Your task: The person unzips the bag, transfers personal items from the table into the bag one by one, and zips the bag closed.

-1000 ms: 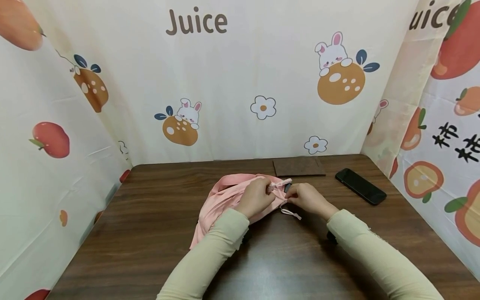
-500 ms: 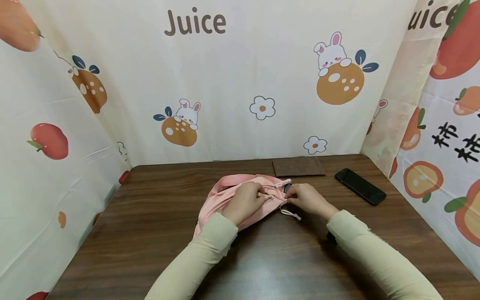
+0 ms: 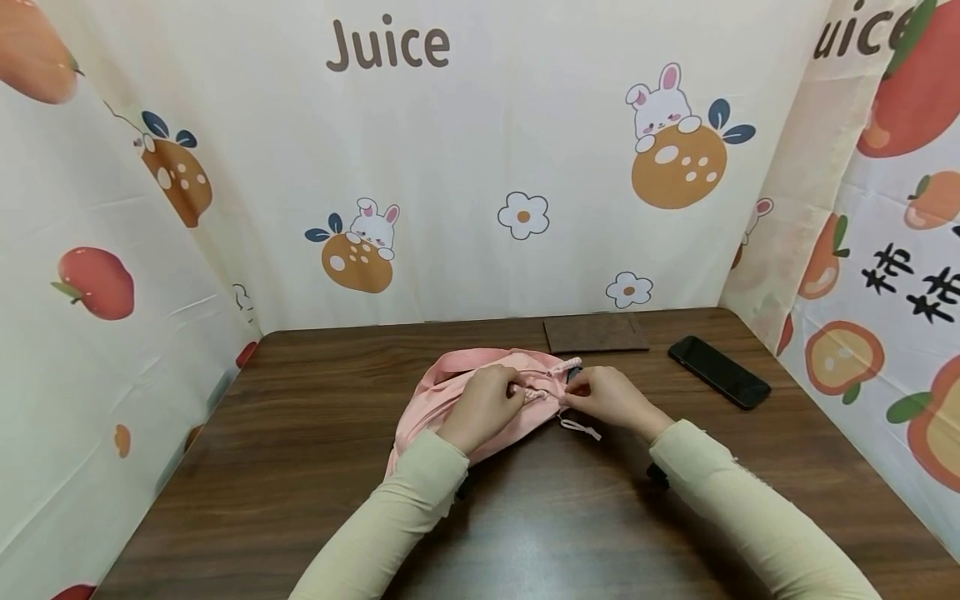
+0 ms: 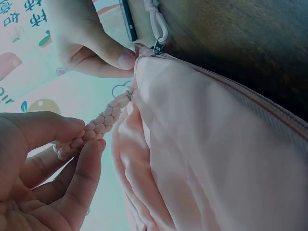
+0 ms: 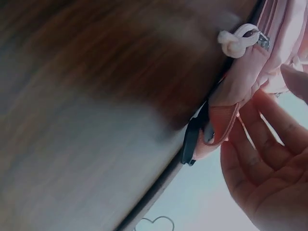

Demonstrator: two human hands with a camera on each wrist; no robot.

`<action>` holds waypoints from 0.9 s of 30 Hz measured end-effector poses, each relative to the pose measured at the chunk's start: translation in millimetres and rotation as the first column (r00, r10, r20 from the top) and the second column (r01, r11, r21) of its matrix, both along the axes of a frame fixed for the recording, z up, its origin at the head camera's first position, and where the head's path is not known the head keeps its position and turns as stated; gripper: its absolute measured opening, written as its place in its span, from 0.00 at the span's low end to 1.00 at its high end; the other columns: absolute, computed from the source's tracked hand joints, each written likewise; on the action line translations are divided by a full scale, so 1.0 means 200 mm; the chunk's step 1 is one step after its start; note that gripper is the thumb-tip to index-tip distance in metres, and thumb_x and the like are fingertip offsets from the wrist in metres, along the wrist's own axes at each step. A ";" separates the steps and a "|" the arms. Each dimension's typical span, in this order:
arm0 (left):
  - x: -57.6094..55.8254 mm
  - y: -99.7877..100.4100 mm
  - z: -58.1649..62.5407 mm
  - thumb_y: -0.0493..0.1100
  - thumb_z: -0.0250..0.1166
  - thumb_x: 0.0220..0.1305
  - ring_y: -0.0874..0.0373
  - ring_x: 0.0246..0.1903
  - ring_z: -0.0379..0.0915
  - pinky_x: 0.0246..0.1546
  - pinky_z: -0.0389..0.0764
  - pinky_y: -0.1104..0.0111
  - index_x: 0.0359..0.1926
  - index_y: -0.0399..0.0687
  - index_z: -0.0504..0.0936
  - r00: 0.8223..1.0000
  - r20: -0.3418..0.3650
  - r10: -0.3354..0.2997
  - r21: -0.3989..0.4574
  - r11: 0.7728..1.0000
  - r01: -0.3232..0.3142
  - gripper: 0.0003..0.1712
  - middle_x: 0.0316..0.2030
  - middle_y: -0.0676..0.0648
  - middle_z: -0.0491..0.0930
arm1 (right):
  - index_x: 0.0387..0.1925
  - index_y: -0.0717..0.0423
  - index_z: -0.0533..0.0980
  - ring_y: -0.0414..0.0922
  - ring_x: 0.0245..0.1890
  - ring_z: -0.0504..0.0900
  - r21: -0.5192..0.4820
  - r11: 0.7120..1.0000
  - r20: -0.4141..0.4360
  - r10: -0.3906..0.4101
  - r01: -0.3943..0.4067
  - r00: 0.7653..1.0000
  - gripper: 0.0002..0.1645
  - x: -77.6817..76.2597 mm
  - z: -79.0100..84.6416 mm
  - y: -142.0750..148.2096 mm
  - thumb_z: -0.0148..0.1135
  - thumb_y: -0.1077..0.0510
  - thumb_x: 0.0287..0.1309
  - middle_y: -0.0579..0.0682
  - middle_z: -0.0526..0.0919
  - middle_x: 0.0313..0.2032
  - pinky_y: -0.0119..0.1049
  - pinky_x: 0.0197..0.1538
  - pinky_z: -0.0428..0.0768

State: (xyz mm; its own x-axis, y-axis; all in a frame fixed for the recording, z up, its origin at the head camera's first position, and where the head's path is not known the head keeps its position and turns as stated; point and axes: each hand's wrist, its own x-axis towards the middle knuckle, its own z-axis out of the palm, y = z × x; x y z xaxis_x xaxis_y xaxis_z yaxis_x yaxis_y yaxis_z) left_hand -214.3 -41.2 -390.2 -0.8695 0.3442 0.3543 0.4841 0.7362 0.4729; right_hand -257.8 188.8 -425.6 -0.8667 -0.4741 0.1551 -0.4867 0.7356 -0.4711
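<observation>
since a second ago the left hand (image 3: 483, 406) slid leftward, its fingers pinching the braided pull (image 4: 96, 126); the right hand (image 3: 611, 398) keeps pinching the pink bag (image 3: 442, 396) corner: zipper seems moving.

Dark wood table (image 3: 300, 467). Black phone (image 3: 718, 372) lying flat, far right of table. Flat brown rectangular mat (image 3: 596, 333) at far edge, just left of phone, apart from it. Cream backdrop cloth (image 3: 480, 142) on three sides, printed "Juice", with rabbits, oranges, flowers; red fruit prints at left and right.
</observation>
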 end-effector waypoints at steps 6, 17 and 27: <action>0.00 0.00 -0.01 0.34 0.61 0.58 0.64 0.26 0.70 0.31 0.72 0.73 0.32 0.46 0.86 1.000 -0.014 -0.017 0.011 1.000 0.017 0.07 0.29 0.51 0.83 | 0.25 0.51 0.83 0.35 0.21 0.72 0.023 1.000 -0.012 -0.018 0.018 1.000 0.08 0.00 0.01 -0.03 0.68 0.52 0.57 0.41 0.82 0.23 0.33 0.29 0.71; 0.00 0.00 0.00 0.34 0.62 0.59 0.65 0.25 0.67 0.30 0.70 0.74 0.34 0.45 0.87 0.997 -0.031 -0.066 -0.005 0.998 0.066 0.08 0.27 0.53 0.81 | 0.24 0.50 0.82 0.35 0.20 0.72 0.053 0.998 -0.036 -0.027 0.029 0.999 0.07 0.01 0.02 -0.05 0.68 0.55 0.57 0.40 0.82 0.21 0.33 0.29 0.72; 0.02 -0.03 0.02 0.32 0.63 0.57 0.64 0.22 0.59 0.26 0.63 0.74 0.22 0.47 0.82 0.996 -0.056 -0.068 -0.031 0.997 0.066 0.10 0.19 0.55 0.66 | 0.23 0.51 0.82 0.36 0.19 0.70 0.068 0.997 -0.049 -0.023 0.026 0.999 0.09 0.03 0.02 -0.06 0.65 0.57 0.59 0.41 0.81 0.21 0.34 0.29 0.72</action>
